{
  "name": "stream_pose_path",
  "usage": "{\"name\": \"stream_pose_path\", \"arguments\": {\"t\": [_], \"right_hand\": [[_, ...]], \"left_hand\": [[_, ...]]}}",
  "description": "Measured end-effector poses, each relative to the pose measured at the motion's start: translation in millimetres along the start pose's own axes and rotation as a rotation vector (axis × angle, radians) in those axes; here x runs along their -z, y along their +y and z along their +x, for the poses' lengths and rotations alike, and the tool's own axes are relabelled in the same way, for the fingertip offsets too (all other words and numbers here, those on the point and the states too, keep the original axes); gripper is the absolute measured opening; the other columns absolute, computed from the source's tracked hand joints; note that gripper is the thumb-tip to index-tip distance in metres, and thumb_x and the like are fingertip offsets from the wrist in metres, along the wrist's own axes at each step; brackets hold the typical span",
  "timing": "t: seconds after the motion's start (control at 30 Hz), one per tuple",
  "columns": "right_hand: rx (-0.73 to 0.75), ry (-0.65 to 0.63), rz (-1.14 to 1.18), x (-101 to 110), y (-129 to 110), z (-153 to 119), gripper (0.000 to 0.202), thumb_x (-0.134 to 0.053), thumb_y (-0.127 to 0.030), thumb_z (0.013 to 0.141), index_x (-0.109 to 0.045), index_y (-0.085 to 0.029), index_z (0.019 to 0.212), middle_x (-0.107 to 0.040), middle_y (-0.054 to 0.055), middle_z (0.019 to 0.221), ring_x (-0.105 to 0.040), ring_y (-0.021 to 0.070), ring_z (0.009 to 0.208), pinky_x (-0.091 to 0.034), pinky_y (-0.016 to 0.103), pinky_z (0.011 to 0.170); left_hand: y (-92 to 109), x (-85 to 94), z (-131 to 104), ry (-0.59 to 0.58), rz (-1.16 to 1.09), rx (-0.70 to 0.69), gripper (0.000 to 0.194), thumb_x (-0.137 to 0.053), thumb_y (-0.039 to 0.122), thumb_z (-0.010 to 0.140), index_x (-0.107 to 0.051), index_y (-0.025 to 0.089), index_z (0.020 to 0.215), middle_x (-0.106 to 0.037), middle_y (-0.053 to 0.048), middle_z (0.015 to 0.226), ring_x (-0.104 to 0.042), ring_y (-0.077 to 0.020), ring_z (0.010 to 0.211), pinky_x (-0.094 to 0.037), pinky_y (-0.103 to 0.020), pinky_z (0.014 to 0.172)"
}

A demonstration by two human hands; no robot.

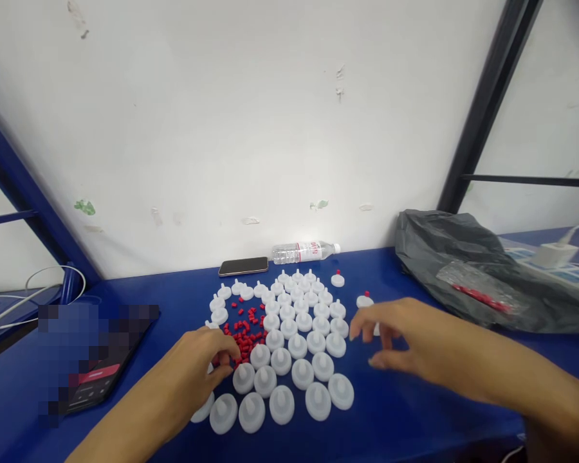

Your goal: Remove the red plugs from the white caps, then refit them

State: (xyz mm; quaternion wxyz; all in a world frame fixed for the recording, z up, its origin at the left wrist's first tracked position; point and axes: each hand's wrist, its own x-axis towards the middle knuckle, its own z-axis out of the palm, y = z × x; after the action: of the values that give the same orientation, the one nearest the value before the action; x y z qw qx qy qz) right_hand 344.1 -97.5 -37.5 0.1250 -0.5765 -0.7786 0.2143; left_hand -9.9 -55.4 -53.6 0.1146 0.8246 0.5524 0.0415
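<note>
My left hand reaches into a heap of small red caps, its fingers curled and the thumb close to the index fingertip. Whether a red cap sits in that pinch is hard to make out. Around the heap and to its right stand many round white plastic lids with pointed nozzles, nozzles up. My right hand hovers right of these lids, thumb and fingers apart, holding nothing visible. Beyond it, a white lid bears a red cap on its nozzle; another capped lid stands farther back. One more lid is partly hidden by my right fingers.
A phone and a clear bottle lie along the wall. Another dark device is at left, partly pixelated. At right, a grey plastic bag lies under a clear packet of red pieces, beside a power strip with a charger.
</note>
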Motion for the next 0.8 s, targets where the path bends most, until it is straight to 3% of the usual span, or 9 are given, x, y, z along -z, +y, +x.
{"name": "stream_pose_path", "arguments": {"t": [0.13, 0.3, 0.47, 0.57, 0.8], "right_hand": [[0.025, -0.120, 0.062, -15.0, -18.4, -8.4, 0.036, -0.078, -0.023, 0.078, -0.074, -0.040, 0.109, -0.072, -0.004, 0.096, -0.067, 0.0189, 0.088, -0.044, 0.025, 0.068], [0.057, -0.140, 0.062, -25.1, -30.1, 2.3, 0.028, -0.078, -0.016, 0.076, -0.076, -0.033, 0.098, -0.073, -0.004, 0.090, -0.066, 0.0175, 0.085, -0.040, 0.024, 0.065], [0.149, -0.118, 0.046, -25.0, -29.3, 9.8, 0.015, -0.069, -0.014, 0.082, -0.075, -0.026, 0.088, -0.075, -0.002, 0.085, -0.065, 0.0155, 0.076, -0.039, 0.024, 0.063], [0.189, -0.125, 0.030, -22.9, -28.6, 9.2, 0.018, -0.062, -0.010, 0.083, -0.073, -0.025, 0.083, -0.075, -0.003, 0.082, -0.065, 0.0138, 0.071, -0.040, 0.024, 0.063], [0.095, -0.091, 0.038, -19.3, -24.2, -5.5, 0.027, -0.075, -0.020, 0.080, -0.073, -0.036, 0.102, -0.074, -0.006, 0.096, -0.066, 0.0178, 0.089, -0.042, 0.026, 0.069]], "left_hand": [[4.2, -2.0, 1.6, 0.005, 0.015, 0.017, 0.026, -0.058, 0.012, 0.080, -0.080, 0.025, 0.085, -0.078, -0.003, 0.087, -0.068, -0.0217, 0.084, -0.042, -0.028, 0.073], [7.9, -5.7, 3.7, 0.034, 0.026, 0.033, 0.024, -0.058, 0.010, 0.080, -0.077, 0.023, 0.082, -0.078, -0.003, 0.085, -0.068, -0.0211, 0.079, -0.040, -0.027, 0.070], [8.6, -9.5, 4.2, 0.039, 0.030, 0.044, 0.025, -0.055, 0.008, 0.081, -0.074, 0.023, 0.078, -0.076, -0.003, 0.081, -0.067, -0.0210, 0.075, -0.038, -0.028, 0.066], [7.8, -10.5, 3.1, 0.057, 0.041, 0.050, 0.022, -0.053, 0.013, 0.087, -0.073, 0.022, 0.082, -0.075, -0.005, 0.086, -0.066, -0.0222, 0.079, -0.038, -0.030, 0.068], [8.1, -1.1, -0.4, 0.082, 0.090, 0.087, 0.021, -0.044, 0.019, 0.092, -0.065, 0.021, 0.091, -0.071, -0.007, 0.093, -0.065, -0.0259, 0.085, -0.040, -0.036, 0.076]]}}
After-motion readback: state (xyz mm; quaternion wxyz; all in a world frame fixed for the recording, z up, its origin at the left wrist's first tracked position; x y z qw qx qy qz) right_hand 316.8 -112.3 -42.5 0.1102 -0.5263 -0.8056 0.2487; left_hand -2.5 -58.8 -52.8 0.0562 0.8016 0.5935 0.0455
